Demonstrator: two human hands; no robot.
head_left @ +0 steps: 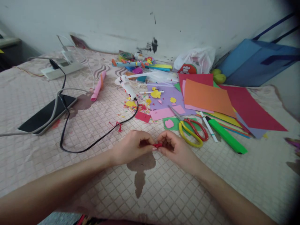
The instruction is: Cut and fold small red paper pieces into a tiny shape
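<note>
Far left: a white power strip (61, 67) lies near the wall on the quilted pink cloth-covered tabletop (98, 187), and nearer to me a black smartphone (48, 114) rests flat with a grey cable and a black cable (77, 150) crossing it. A rolled pink foam sheet (98, 86) lies just beyond the phone. Centre left: a white hot-glue gun (126, 86) rests on its side, the black cable running from it in a loop toward me; yellow and red paper scraps (134, 105) are scattered beside its nozzle. Centre front: my left hand (130, 147) and my right hand (175, 148) meet fingertip to fingertip, both pinching a small red paper piece (157, 145) held between them just above the cloth. Centre right: a purple foam sheet (168, 98) carries yellow cut-outs, and yellow-and-red-handled scissors (191, 131) lie just beyond my right hand, blades closed. Beside the scissors lie a white marker pen (208, 126) and a green highlighter (226, 136), side by side. Right: an orange paper sheet (207, 97) overlaps a stack of red and other coloured sheets (252, 109). Far right, against the wall: a blue fabric bag (255, 62).
</note>
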